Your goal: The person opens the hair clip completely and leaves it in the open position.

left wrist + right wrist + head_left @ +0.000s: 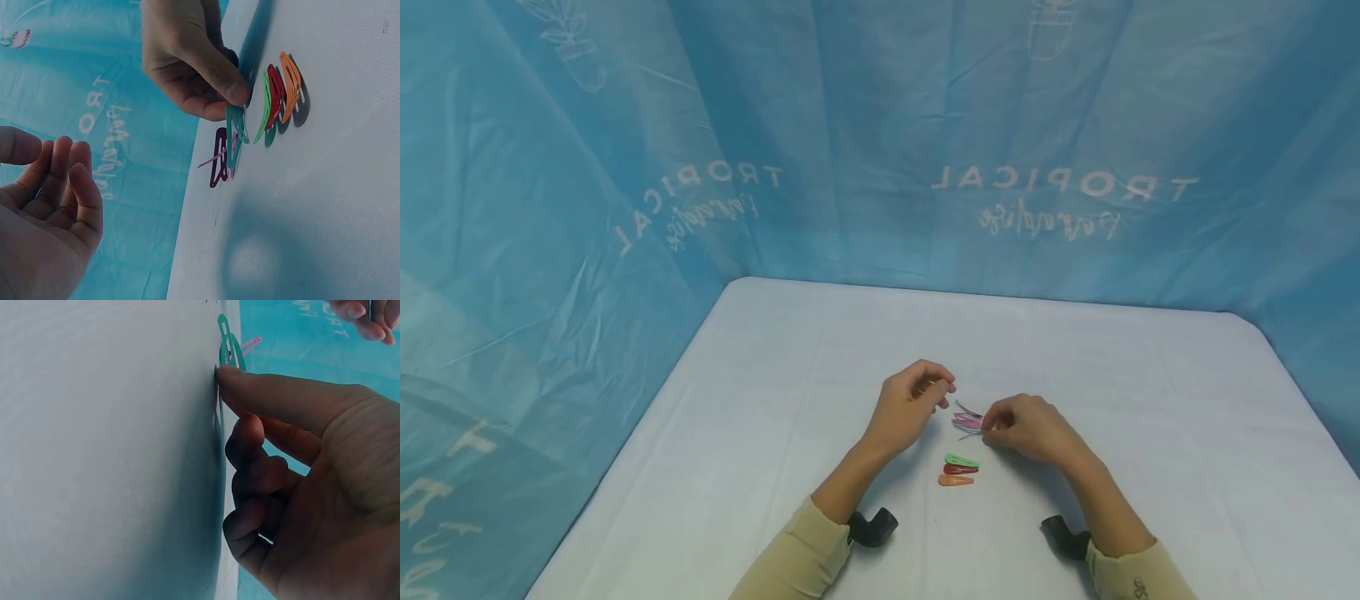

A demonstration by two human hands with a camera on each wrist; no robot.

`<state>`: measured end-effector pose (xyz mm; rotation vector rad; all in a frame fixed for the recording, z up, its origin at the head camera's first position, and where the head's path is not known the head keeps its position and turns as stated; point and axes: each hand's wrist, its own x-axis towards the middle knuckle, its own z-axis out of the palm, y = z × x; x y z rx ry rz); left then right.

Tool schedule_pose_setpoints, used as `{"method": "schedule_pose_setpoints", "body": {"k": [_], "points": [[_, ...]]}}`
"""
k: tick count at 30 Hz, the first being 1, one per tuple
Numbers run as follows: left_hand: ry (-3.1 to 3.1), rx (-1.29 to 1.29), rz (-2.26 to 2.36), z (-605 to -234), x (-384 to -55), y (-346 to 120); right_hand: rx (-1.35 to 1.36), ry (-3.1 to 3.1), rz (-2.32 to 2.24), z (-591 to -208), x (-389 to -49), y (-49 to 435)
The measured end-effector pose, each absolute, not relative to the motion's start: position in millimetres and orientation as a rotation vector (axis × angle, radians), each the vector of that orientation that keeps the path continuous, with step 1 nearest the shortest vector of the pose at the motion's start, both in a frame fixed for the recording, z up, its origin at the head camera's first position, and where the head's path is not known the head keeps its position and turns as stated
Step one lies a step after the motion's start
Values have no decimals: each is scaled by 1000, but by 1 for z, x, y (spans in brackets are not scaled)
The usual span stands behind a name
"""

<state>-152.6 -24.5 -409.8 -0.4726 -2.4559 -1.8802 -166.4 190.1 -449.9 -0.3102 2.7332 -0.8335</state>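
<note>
My right hand (1032, 427) pinches one end of a teal snap hair clip (234, 140) between thumb and fingertips, close over the table. Around that clip lie a dark maroon hair clip (216, 164) and pink hair clips (964, 420), partly overlapped by it. My left hand (908, 408) hovers to the left of this group, its fingers loosely curved and nothing between them. Nearer to me, a light green hair clip (962, 460), a red hair clip (961, 469) and an orange hair clip (956, 481) lie side by side in a short column.
A white cloth covers the table (820, 350). Blue printed curtains (880, 150) hang behind it and along its left side. Black curved wrist mounts (874, 528) stick out by both sleeves, low over the cloth.
</note>
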Motion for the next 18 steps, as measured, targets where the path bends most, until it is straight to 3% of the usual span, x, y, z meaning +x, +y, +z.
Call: {"method": "schedule_pose_setpoints", "body": {"k": [18], "points": [[-2454,-499,-1855,-417,-157,-24,-356,2717,-873,-446,-166,194]]}}
